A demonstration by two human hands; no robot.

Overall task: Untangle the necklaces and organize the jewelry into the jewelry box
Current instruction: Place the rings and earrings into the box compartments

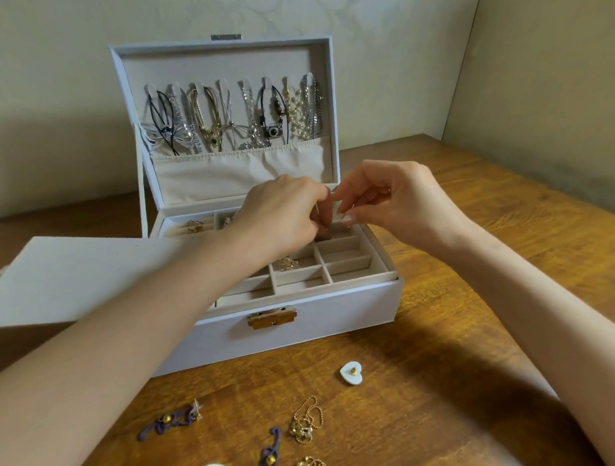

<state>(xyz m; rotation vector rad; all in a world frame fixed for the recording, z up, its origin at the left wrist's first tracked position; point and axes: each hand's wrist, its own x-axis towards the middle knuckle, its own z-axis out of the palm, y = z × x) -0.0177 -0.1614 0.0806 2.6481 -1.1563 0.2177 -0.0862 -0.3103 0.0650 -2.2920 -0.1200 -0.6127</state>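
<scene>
— How many loose pieces lie on the brown wooden table?
— Six: two white heart studs, two purple cord earrings, two gold ball-chain earrings.
— And the hands?
— Left hand and right hand both pinch one thin metal piece over the tray of the open white jewelry box.

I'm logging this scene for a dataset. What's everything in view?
jewelry box: one, white, open, table centre
necklaces: several, silver, gold, black, hanging in lid
heart earrings: two, white, table front
chain earrings: two, purple, table front
ball chains: two, gold, table front
small pieces: few, gold, in tray compartments
flat panel: one, white, left of box
table: one, brown wood
left hand, right hand: two, over tray, pinching a thin piece
</scene>
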